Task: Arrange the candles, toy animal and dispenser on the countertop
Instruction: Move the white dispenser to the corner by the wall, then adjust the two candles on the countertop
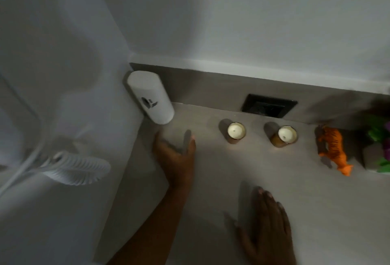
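A white cylindrical dispenser [150,97] stands in the back left corner of the beige countertop [221,171], against the wall. Two glass-jar candles stand in a row to its right: one candle [236,131] and an amber candle [286,135]. Further right stands an orange striped toy tiger [331,148]. My left hand [176,154] hovers open just in front of the dispenser, fingers spread, holding nothing. Lower down, my right hand [267,222] lies flat and open on the countertop, apart from all the objects.
A black wall socket [269,105] sits in the backsplash behind the candles. A potted plant with green and purple leaves [379,148] stands at the right edge beside the tiger. On the left wall hang a white coiled cord [78,169] and cable.
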`<state>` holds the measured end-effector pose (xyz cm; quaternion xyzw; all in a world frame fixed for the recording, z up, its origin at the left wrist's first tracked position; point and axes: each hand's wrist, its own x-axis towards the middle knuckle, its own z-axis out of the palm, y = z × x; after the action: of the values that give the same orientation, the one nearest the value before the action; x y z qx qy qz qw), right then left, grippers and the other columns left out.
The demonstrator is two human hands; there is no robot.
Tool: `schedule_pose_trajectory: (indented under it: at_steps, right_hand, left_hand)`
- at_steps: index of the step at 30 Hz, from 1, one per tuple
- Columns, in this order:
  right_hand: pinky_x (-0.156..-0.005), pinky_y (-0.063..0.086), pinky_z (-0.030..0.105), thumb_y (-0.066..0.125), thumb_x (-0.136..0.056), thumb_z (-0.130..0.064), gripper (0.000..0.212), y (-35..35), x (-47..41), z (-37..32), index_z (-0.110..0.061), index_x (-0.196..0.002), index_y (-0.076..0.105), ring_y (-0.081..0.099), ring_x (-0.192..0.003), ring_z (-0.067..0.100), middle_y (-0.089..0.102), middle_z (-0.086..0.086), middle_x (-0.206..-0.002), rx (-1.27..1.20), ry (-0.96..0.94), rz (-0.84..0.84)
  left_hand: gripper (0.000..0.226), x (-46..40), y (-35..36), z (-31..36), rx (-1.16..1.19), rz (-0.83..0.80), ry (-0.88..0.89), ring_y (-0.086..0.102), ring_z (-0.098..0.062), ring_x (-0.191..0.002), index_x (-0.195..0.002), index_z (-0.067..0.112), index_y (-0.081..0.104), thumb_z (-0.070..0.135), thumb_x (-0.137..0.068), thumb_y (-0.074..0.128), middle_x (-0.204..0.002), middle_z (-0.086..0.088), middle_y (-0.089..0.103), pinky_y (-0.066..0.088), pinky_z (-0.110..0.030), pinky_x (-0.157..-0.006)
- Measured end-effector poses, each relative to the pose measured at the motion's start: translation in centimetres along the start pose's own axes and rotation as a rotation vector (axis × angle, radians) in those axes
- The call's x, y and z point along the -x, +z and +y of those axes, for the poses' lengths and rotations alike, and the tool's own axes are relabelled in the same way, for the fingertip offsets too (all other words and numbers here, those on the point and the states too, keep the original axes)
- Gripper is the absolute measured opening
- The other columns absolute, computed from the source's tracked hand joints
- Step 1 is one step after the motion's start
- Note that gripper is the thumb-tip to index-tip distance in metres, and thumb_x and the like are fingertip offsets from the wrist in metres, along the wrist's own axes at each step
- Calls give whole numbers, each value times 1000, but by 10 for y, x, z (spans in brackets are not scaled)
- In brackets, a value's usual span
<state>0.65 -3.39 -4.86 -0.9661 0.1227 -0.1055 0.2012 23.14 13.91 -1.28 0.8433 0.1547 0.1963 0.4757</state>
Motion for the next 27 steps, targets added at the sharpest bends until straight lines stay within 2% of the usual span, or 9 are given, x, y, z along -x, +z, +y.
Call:
schedule_pose_trajectory:
  at_steps: [1, 2, 4, 7, 11, 15, 17, 20, 27]
  right_hand:
    - [-131, 25, 29, 49, -93, -77, 95, -7, -10, 3, -13, -163, 44, 48, -150, 25, 48, 1, -165, -106, 116, 24]
    - [-128, 28, 27, 54, -92, -74, 94, -13, -21, 5, -14, -163, 44, 51, -147, 25, 53, 1, -160, -192, 243, 44]
    - [-125, 33, 39, 62, -89, -67, 91, -18, -49, 8, -19, -163, 41, 53, -146, 31, 56, 8, -159, -309, 466, 99]
    - [-125, 40, 49, 74, -87, -59, 94, -19, -100, 16, -25, -165, 35, 46, -150, 27, 48, 6, -163, -528, 659, 252]
    - [-126, 39, 45, 87, -88, -42, 90, -20, -161, 32, -17, -162, 43, 47, -151, 27, 53, 9, -162, -605, 652, 279]
    - [-117, 50, 45, 88, -87, -31, 65, -17, -183, 36, -12, -143, 62, 60, -133, 27, 68, 10, -142, -586, 616, 283]
    - [-111, 52, 39, 88, -87, -29, 60, -18, -190, 37, -11, -140, 64, 61, -128, 25, 71, 10, -138, -602, 607, 287]
    - [-106, 46, 28, 88, -88, -26, 59, -20, -198, 39, -9, -140, 65, 59, -125, 19, 72, 11, -137, -581, 587, 290]
    - [-105, 49, 32, 88, -87, -28, 60, -12, -205, 43, -10, -140, 66, 64, -127, 30, 73, 12, -135, -559, 580, 304]
  left_hand:
    - [89, 22, 0, 6, 26, -122, 13, 59, -34, -144, -151, 4, 54, 46, -82, 92, -152, -18, 61, 47, -46, -124]
    - [89, 42, 1, 11, 27, -223, 47, 58, -29, -146, -152, 7, 55, 50, -82, 90, -155, -13, 61, 48, -48, -123]
    - [88, 65, 11, 18, -37, -304, 144, 59, -28, -143, -150, 9, 60, 57, -81, 86, -154, -10, 64, 50, -51, -120]
    - [84, 76, 38, 35, -152, -288, 225, 65, -35, -134, -143, 5, 68, 56, -80, 90, -143, -13, 72, 51, -54, -115]
    - [72, 78, 70, 46, -253, -273, 172, 66, -42, -129, -135, 9, 74, 47, -78, 95, -128, -15, 77, 45, -62, -115]
    - [63, 68, 86, 47, -288, -267, 184, 66, -41, -127, -135, 14, 74, 44, -82, 91, -127, -13, 78, 42, -63, -117]
    - [65, 63, 93, 50, -295, -263, 170, 64, -40, -128, -139, 17, 72, 44, -83, 90, -128, -12, 78, 40, -63, -117]
    - [65, 54, 102, 55, -299, -270, 142, 62, -39, -130, -140, 21, 73, 48, -83, 89, -129, -10, 78, 36, -59, -116]
    - [63, 47, 112, 56, -347, -285, 142, 63, -36, -127, -137, 25, 74, 54, -83, 87, -121, -8, 79, 37, -57, -111]
